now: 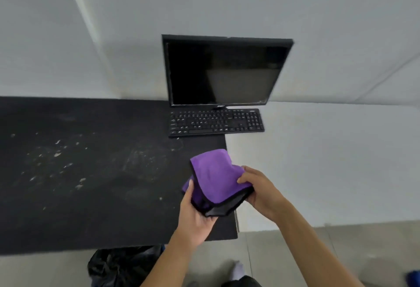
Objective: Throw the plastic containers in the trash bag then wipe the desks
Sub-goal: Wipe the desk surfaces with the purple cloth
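Holding purple cloth (212,176), black-edged, folded, both hands.

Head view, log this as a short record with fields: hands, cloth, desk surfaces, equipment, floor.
hands: left hand and right hand both grip the purple cloth
cloth: folded, over the black desk's right edge
black desk: dotted with pale specks
white desk: adjoins on the right
equipment: monitor, screen dark; keyboard in front of it
floor: black trash bag below the desk's front edge
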